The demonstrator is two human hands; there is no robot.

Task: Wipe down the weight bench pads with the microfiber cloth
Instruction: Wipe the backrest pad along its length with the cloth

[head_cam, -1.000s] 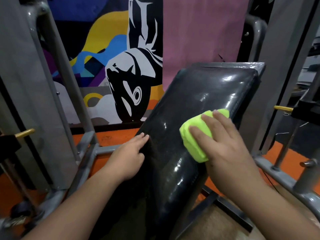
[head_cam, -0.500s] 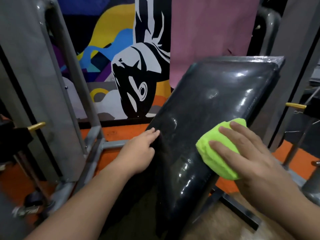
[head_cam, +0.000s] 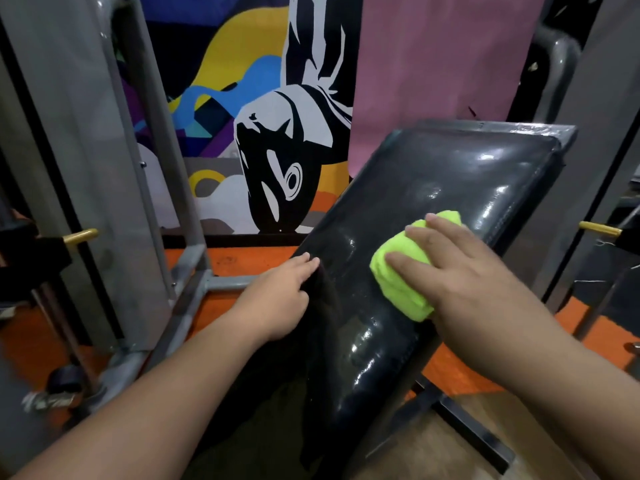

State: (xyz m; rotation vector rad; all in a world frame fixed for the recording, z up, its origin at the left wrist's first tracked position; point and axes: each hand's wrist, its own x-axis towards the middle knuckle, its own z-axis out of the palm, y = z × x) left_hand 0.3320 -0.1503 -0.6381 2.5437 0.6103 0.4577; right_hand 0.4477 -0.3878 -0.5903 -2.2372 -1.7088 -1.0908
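Observation:
The glossy black bench pad [head_cam: 450, 174] slopes up and away to the right, with wet streaks on its surface. A bunched lime-green microfiber cloth [head_cam: 398, 282] lies on the pad's middle. My right hand [head_cam: 464, 282] presses it down with spread, fairly straight fingers; the thumb is hidden. My left hand [head_cam: 277, 299] rests on the pad's left edge, fingertips touching the rim. The lower part of the pad runs down between my forearms.
Grey steel uprights [head_cam: 152, 133] stand on the left, with a gold pin [head_cam: 79, 236]. Another gold pin [head_cam: 599, 229] sticks out on the right. A painted mural wall [head_cam: 277, 150] is behind. The floor [head_cam: 242, 261] is orange. A dark frame bar [head_cam: 467, 431] runs under the pad.
My right hand slid the cloth out toward the pad's right edge, then back left toward the middle. My left hand stayed on the left edge.

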